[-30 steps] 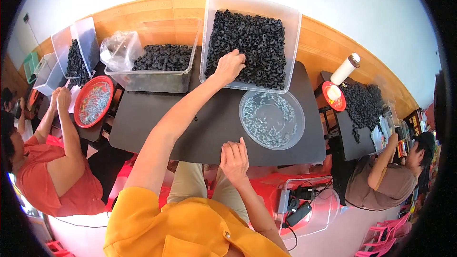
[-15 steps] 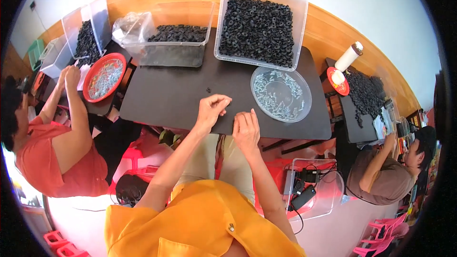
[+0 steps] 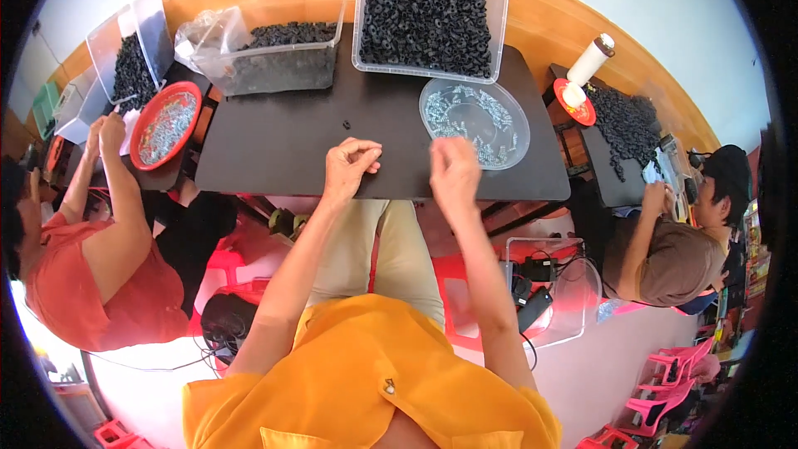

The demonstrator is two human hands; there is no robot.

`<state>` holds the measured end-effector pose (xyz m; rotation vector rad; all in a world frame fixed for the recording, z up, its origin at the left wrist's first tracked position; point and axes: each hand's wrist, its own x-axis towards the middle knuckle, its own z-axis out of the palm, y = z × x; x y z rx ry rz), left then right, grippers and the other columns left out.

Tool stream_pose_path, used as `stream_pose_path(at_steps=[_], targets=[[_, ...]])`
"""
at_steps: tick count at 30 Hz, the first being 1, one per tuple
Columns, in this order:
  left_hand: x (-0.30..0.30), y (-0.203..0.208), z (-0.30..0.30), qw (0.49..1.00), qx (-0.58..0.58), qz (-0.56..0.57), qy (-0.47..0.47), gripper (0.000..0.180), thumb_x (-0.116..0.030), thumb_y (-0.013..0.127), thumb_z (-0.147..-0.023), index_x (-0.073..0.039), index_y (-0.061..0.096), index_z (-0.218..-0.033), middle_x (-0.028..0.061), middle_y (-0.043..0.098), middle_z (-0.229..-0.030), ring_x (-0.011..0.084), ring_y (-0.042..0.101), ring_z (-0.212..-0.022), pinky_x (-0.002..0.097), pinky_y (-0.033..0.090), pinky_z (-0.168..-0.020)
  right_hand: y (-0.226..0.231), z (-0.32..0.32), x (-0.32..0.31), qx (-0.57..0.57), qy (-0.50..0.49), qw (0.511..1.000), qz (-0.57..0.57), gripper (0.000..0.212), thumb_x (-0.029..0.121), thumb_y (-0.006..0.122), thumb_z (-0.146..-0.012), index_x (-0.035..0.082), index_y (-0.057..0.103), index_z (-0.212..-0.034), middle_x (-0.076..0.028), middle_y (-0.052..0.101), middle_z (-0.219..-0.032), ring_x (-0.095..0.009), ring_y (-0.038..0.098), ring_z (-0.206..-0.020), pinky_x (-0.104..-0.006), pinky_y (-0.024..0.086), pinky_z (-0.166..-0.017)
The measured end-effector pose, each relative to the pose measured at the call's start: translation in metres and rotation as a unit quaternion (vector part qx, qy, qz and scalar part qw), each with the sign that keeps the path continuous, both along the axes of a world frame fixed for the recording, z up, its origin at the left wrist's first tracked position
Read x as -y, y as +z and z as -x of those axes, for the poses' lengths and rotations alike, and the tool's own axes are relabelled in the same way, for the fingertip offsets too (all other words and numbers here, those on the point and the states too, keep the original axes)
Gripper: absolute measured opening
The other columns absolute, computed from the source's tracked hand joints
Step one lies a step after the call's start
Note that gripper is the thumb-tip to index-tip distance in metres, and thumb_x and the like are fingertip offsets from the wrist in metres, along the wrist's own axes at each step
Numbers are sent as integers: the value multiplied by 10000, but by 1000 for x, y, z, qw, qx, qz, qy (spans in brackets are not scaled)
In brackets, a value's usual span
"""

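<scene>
a plastic bag [image 3: 212, 36] hides the left end of a clear bin [image 3: 278, 75]. a black bit [image 3: 347, 125], too small to make out, lies on the table [image 3: 274, 137]. the left hand [image 3: 353, 168] is half-curled, its hold unclear. the picture's top cuts off a tub [image 3: 428, 76] of black pieces [image 3: 428, 21]. the right hand [image 3: 455, 173], bunched with fingertips hidden, overlaps a dish [image 3: 478, 120] of shiny bits [image 3: 497, 110]; its hold cannot be told.

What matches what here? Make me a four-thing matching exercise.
1. round clear plastic dish
2. large round red plastic tray
3. crumpled clear plastic bag
4. square clear plastic bin

A. at the left end of a rectangular clear plastic bin
B. nearest the right hand
C. beside the hands of the co-worker in red
D. holding small black pieces

Pairs: 1-B, 2-C, 3-A, 4-D
</scene>
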<state>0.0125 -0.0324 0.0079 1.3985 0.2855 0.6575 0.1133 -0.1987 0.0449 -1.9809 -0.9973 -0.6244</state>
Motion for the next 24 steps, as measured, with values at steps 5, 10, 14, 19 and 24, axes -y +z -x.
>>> stream_pose_path(at_steps=[5, 10, 14, 19, 24], targets=[[1, 1, -6, 1000, 5, 2, -11, 128, -82, 629, -844, 18, 663, -915, 45, 604, -816, 99, 597, -636, 216, 499, -574, 10, -100, 29, -69, -137, 986, 63, 82, 88, 608, -772, 44, 653, -826, -153, 631, -826, -336, 601, -805, -427, 472, -711], [2, 4, -4, 999, -9, 34, 3, 127, -94, 628, -847, 10, 666, -909, 41, 624, -793, 90, 590, -607, 211, 493, -555, 7, -115, 16, -186, -144, 943, 234, 109, 137, 675, -722, 59, 670, -798, -169, 664, -836, -348, 635, -823, -414, 503, -735], [2, 1, -6, 999, -15, 28, 5, 108, -74, 624, -837, 10, 673, -884, 45, 612, -791, 95, 596, -597, 214, 499, -547, 8, -108, 5, -180, -169, 931, 269, 101, 134, 681, -724, 54, 659, -780, -177, 660, -832, -352, 635, -812, -421, 501, -741], [-1, -1, -6, 1000, -7, 23, 6, 112, -73, 627, -834, 18, 672, -881, 45, 607, -791, 96, 597, -597, 217, 501, -541, -2, -115, 3, -129, -125, 940, 289, 89, 109, 660, -730, 33, 644, -772, -203, 647, -822, -358, 630, -814, -436, 494, -729], [3, 4, -8, 999, -13, 33, -2, 109, -63, 635, -824, 24, 671, -878, 49, 601, -797, 99, 598, -600, 217, 502, -542, -15, -144, 26, -88, -64, 978, 176, 127, 113, 585, -787, 10, 645, -832, -214, 636, -797, -358, 623, -777, -431, 479, -720]])
